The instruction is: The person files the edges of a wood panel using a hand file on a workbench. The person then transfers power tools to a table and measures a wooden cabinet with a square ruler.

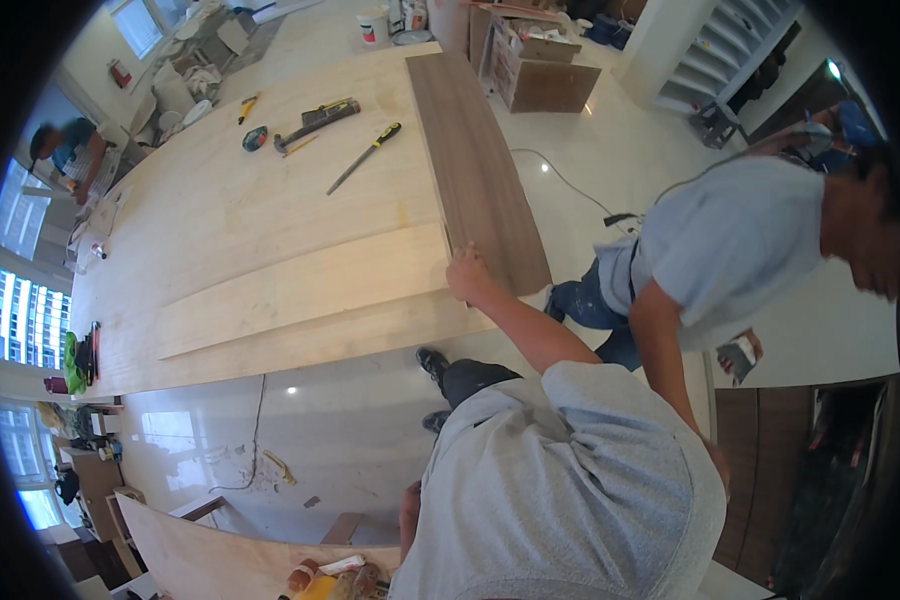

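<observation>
My right hand (467,272) reaches onto the pale plywood worktop (250,200), its fingers bent over the near part of the long edge of a dark brown wood-grain board (480,170), gripping it. A long, narrow pale board (310,285) lies beside it on the worktop. My left hand (408,510) is low beside my body, mostly hidden by my grey shirt; its fingers are unclear. Farther up the worktop lie a file with a yellow-black handle (363,158), a hammer (315,122), a tape measure (255,138) and a yellow tool (247,108).
A co-worker in grey (730,230) stands close at my right, holding a small dark object. Another person (80,150) works at far left. Cardboard boxes (535,75), cords (560,175) and a white shelving unit (700,55) are behind. A low board with clutter (220,540) is at lower left.
</observation>
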`<state>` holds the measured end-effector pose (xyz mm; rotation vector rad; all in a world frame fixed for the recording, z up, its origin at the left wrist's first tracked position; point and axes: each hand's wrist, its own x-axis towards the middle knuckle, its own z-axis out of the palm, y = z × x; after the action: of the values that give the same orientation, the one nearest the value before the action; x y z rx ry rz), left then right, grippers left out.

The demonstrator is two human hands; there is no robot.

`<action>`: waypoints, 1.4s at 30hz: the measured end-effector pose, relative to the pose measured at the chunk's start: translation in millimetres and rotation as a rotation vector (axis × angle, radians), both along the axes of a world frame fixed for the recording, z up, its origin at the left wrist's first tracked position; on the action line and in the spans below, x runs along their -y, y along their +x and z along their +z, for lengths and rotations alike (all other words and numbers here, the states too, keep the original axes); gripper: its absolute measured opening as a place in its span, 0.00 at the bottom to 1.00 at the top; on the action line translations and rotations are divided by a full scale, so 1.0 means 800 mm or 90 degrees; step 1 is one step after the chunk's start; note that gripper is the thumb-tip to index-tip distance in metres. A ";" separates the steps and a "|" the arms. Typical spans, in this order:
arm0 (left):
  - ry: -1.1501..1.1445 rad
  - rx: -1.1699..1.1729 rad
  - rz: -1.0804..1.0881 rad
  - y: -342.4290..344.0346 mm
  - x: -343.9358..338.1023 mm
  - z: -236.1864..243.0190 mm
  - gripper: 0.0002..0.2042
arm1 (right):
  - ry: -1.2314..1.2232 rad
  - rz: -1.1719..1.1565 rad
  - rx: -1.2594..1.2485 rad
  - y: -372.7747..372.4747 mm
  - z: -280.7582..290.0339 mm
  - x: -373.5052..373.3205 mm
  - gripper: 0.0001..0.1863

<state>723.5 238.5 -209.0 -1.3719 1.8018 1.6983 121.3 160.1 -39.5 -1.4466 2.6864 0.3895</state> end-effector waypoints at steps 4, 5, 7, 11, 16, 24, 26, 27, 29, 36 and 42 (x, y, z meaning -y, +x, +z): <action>0.010 0.017 0.003 -0.002 -0.003 0.007 0.21 | 0.004 -0.030 0.020 -0.003 -0.006 0.002 0.25; 0.012 0.018 0.004 -0.004 -0.003 0.010 0.21 | 0.011 -0.042 0.020 -0.003 -0.007 0.002 0.26; 0.012 0.021 0.004 -0.010 0.000 0.017 0.20 | 0.006 -0.030 0.008 -0.005 -0.008 0.004 0.28; 0.009 0.020 0.004 -0.028 0.020 0.039 0.19 | 0.035 -0.001 0.035 -0.005 -0.005 0.006 0.29; 0.025 0.018 -0.019 -0.081 0.070 0.093 0.18 | -0.016 0.012 -0.050 0.003 0.010 -0.009 0.27; 0.072 -0.016 -0.216 -0.313 0.206 0.234 0.15 | -0.218 0.039 0.097 -0.011 0.060 -0.069 0.37; 0.030 0.001 -0.310 -0.389 0.230 0.277 0.15 | -0.281 0.001 0.224 -0.025 0.065 -0.079 0.34; -0.006 -0.040 -0.349 -0.429 0.238 0.295 0.15 | -0.303 -0.006 0.255 -0.032 0.066 -0.083 0.35; -0.113 -0.091 -0.387 -0.505 0.241 0.323 0.13 | -0.318 -0.026 0.357 -0.046 0.065 -0.094 0.35; -0.520 -0.243 -0.595 -0.684 0.208 0.329 0.27 | -0.432 0.006 0.489 -0.077 0.047 -0.123 0.34; -0.534 -0.242 -0.633 -0.719 0.201 0.301 0.35 | -0.401 -0.014 0.468 -0.073 0.040 -0.112 0.36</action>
<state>148.6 77.7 31.7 -0.1185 2.8646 0.6832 62.9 250.0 -7.2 -1.2921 2.2523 -0.8919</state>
